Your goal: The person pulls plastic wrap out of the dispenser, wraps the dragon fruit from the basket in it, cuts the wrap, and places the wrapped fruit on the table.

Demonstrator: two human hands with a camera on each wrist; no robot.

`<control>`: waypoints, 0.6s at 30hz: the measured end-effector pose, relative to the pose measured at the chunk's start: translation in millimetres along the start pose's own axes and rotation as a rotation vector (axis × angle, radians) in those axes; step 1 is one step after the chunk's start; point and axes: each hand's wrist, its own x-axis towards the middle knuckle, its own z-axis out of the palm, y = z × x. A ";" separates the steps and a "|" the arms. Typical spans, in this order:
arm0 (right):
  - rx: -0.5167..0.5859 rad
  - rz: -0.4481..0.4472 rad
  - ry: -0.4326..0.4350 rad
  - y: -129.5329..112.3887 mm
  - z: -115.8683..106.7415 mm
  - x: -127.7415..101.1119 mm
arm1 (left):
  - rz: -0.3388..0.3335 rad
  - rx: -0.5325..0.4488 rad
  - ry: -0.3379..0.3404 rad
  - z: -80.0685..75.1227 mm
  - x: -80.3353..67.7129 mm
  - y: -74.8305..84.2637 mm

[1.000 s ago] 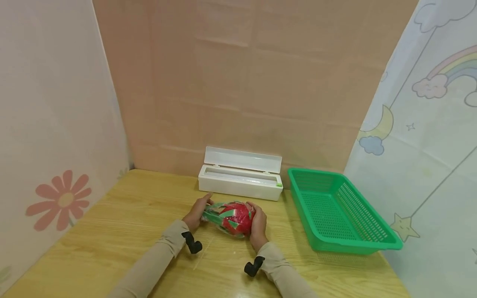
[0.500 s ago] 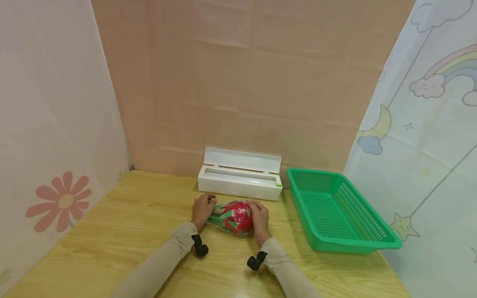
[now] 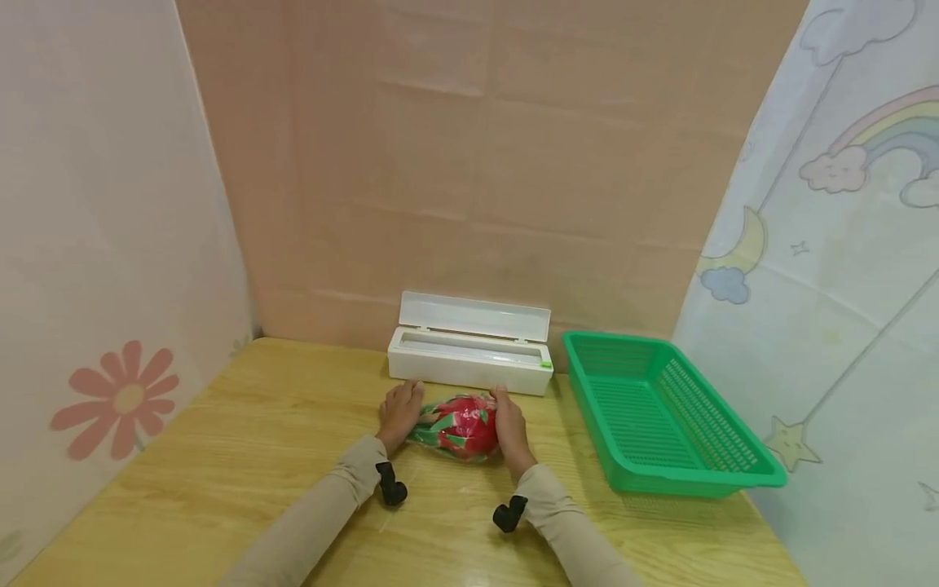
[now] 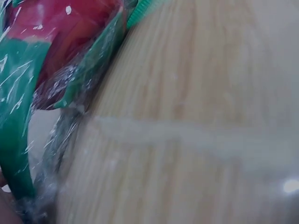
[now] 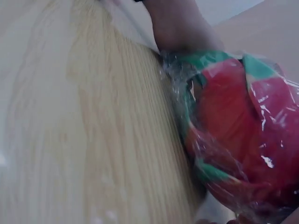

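Observation:
A red and green dragon fruit [image 3: 469, 425], wrapped in clear cling film, lies on its side on the wooden table. My left hand [image 3: 400, 412] holds its green, leafy end; the fingertips are mostly hidden beside the film. At the round red end my right hand [image 3: 513, 427] grips the fruit from the side. The right wrist view shows the wrapped dragon fruit [image 5: 233, 126] close up, with glossy, creased film and my left hand [image 5: 180, 25] against its far end. Only a corner of the dragon fruit [image 4: 70, 28] and film shows in the left wrist view.
Just behind the fruit stands a white cling film dispenser [image 3: 469, 371] with its lid [image 3: 474, 315] raised. A green plastic basket [image 3: 623, 481] with slotted sides sits to the right. Fabric-covered walls stand at the back and both sides of the table [image 3: 293, 399].
My left hand has moved slightly right and turned, its knuckles now uppermost at the leafy end. My right hand has shifted slightly right. The fruit stays in nearly the same place.

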 end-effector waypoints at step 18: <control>-0.571 -0.658 -0.008 -14.3 -26.0 -11.4 | 0.261 0.425 -0.110 -44.0 -19.7 43.0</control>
